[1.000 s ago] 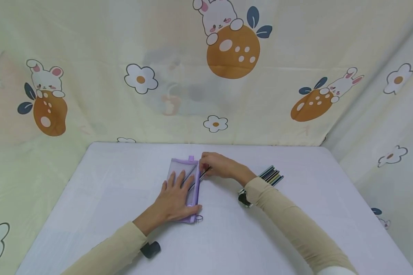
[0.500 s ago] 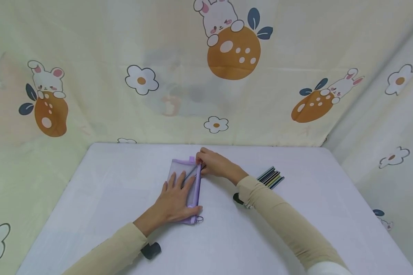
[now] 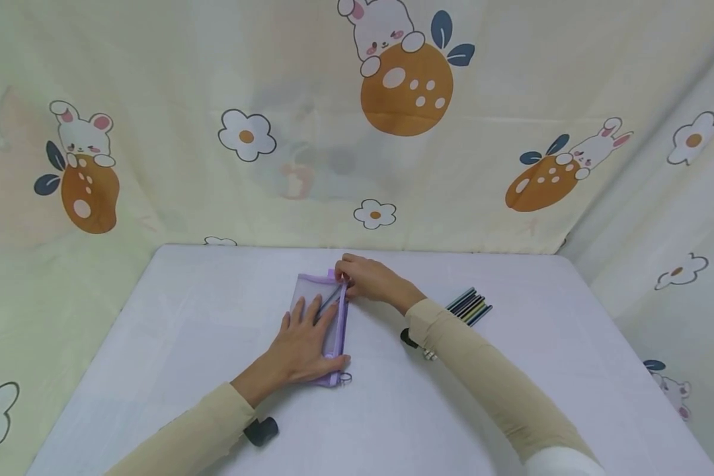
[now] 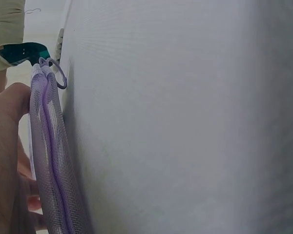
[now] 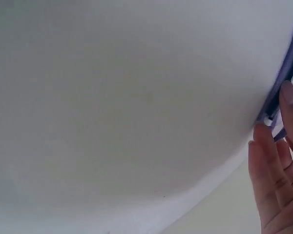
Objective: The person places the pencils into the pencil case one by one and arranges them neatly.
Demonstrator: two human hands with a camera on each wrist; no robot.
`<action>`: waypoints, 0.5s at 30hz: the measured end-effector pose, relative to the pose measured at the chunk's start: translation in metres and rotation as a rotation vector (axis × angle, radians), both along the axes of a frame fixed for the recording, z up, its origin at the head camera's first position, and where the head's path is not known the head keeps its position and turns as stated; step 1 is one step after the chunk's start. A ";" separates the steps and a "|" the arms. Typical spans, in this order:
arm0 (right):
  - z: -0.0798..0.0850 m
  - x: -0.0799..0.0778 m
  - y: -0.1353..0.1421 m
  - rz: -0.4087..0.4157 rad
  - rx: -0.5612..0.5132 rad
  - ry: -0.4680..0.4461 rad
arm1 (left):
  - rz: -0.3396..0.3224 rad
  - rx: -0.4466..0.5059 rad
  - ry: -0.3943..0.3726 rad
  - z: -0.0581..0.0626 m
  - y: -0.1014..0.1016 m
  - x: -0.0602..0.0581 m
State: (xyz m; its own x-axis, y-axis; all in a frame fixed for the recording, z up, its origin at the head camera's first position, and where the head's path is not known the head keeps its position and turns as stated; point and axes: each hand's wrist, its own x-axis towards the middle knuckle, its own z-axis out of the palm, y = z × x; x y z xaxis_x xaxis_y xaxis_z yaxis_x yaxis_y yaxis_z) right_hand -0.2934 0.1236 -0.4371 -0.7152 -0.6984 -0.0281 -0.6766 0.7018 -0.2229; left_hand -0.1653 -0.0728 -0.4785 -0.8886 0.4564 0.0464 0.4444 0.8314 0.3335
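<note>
A lilac mesh pencil case (image 3: pixel 318 285) with a zip along its right side and a small ring lies on the table. Thin dark sticks like pencils (image 3: pixel 328 301) show through its mesh. My left hand (image 3: pixel 300 347) presses flat on the case, fingers spread and thumb across the zip edge. At the far end of the zip side, my right hand (image 3: pixel 365 277) pinches the edge of the case. In the right wrist view, its thumb lies beside a dark slim stick (image 5: pixel 275 105) along the opening, with an index fingertip at the stick's end.
Several dark and coloured pencil-like sticks (image 3: pixel 470 306) lie on the white table (image 3: pixel 428 410) to the right, partly behind the right sleeve (image 3: pixel 470 357). Black wrist gear (image 3: pixel 262 432) hangs below the left sleeve. A printed curtain (image 3: pixel 297 66) stands behind the table.
My right hand has moved slightly left and away toward the case's far corner, and the dark stick it held has gone into the opening. My left hand stays in place.
</note>
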 end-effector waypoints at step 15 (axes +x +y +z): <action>0.007 0.001 0.013 -0.046 0.021 -0.018 | 0.006 0.001 -0.007 0.001 0.000 0.000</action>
